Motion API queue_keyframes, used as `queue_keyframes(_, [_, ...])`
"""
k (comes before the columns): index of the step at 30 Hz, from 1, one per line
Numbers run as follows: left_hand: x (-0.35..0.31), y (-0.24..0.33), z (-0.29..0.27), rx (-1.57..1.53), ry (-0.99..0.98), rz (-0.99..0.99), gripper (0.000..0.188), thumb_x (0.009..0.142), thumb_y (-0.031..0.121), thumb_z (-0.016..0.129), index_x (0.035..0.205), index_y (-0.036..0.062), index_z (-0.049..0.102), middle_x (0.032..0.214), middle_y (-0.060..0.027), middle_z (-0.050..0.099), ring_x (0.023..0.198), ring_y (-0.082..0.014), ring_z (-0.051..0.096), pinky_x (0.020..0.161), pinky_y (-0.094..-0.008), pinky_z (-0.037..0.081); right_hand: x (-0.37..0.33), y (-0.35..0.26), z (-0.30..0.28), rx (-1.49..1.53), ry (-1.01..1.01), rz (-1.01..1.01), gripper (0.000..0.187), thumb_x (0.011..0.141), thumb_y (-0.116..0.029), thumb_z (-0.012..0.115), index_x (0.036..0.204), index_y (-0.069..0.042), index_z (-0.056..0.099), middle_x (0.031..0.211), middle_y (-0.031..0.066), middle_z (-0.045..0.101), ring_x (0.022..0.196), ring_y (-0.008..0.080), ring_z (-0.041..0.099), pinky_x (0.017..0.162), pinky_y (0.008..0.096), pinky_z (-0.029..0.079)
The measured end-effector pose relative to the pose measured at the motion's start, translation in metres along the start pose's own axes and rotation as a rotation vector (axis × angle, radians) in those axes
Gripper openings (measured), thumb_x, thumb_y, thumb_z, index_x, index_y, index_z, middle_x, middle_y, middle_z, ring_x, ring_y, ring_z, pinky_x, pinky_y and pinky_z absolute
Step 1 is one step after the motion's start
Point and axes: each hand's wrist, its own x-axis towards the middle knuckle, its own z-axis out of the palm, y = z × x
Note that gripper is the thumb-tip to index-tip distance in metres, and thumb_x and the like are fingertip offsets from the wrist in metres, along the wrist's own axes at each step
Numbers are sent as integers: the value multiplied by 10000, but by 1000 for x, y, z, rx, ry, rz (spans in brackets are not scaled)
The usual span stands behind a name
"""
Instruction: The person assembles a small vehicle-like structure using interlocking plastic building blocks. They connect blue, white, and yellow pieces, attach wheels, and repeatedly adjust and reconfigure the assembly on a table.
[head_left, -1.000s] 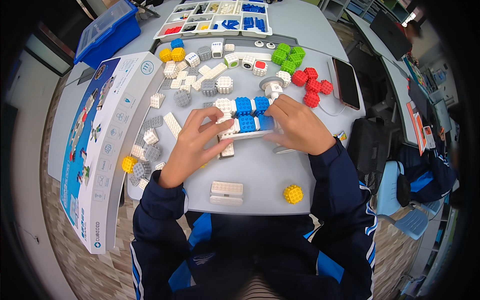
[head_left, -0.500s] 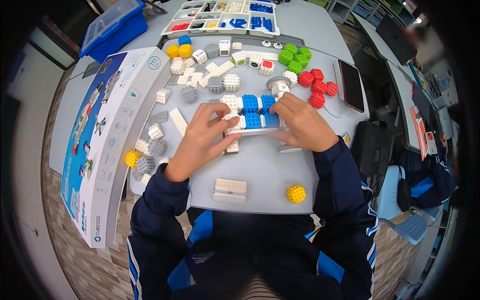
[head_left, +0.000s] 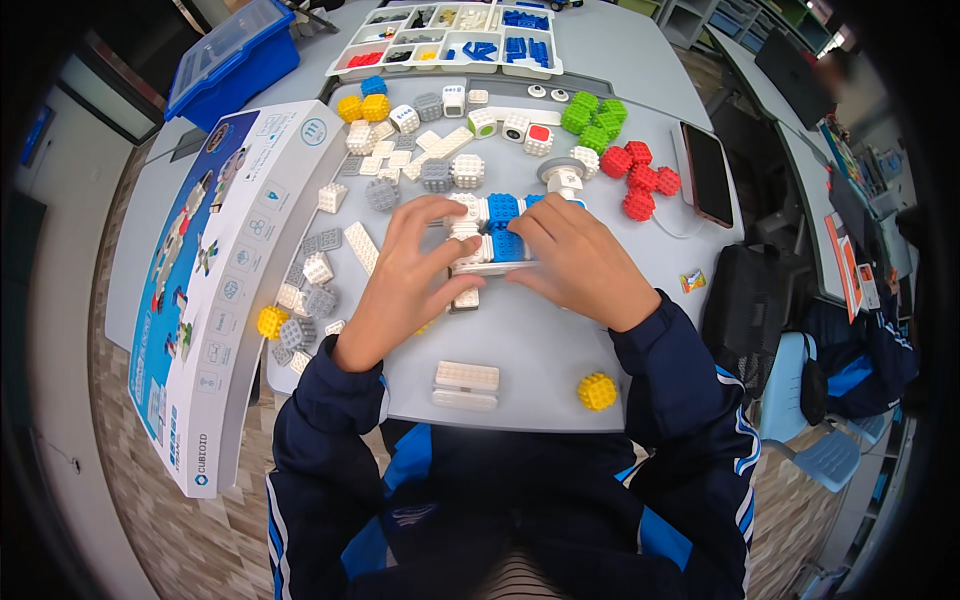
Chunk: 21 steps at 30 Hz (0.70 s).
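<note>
A block model of white and blue studded cubes [head_left: 505, 245] on a white base lies across the middle of the table. My left hand [head_left: 408, 275] grips its left end, with fingertips on the white cubes and thumb at the base. From the other side my right hand [head_left: 582, 262] presses its fingers on the blue cubes, thumb under the front edge, hiding the model's right end. Behind the right hand stands a white piece with a grey-rimmed wheel [head_left: 562, 172]. Closer to me lie a white studded bar [head_left: 467, 376] and a yellow cube [head_left: 597, 391].
Red cubes [head_left: 640, 180], green cubes [head_left: 594, 120] and a phone [head_left: 706, 172] lie to the right. Loose white and grey pieces [head_left: 380, 193] spread leftward beside a large box [head_left: 225, 300]. A sorting tray [head_left: 440, 70] and blue bin [head_left: 232, 62] are at the back.
My right hand has slid left along the model, now covering more of the blue cubes. My left hand keeps its hold on the left end. The whole view has shifted slightly.
</note>
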Motion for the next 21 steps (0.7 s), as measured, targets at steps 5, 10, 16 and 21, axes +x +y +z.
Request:
queue_keyframes(5, [-2,-6,-1,-25,-47,8,392,734,177,888,1078,78,728,1357,-94,609,1358,-395,478,1084,-506,437,2,3,1,50,2,-8,487,717,-165,860,1112,-5,625,1070,130,604,1090,318,579,903,411,522])
queue_keyframes(10, [-3,-10,3,-99,-37,-8,353,776,175,861,1086,67,731,1264,-61,652,1305,-377,491,1093,-489,443,3,3,1,135,12,-4,466,722,-126,849,1113,14,638,1066,140,616,1083,328,583,889,417,531])
queue_keyframes(16, [-3,-10,6,-39,-10,37,339,783,176,851,1081,69,732,1171,-34,681,1267,-371,503,1099,-472,448,7,2,-3,133,3,-3,466,716,-109,847,1106,8,620,1038,150,596,1050,331,584,871,419,529])
queue_keyframes(21, [-2,-9,0,-58,-30,27,378,771,160,862,1115,82,723,1235,-49,657,1316,-374,499,1094,-477,446,11,-10,-4,48,-13,29,510,723,-148,850,1132,-18,576,1053,140,553,1033,311,574,876,416,510])
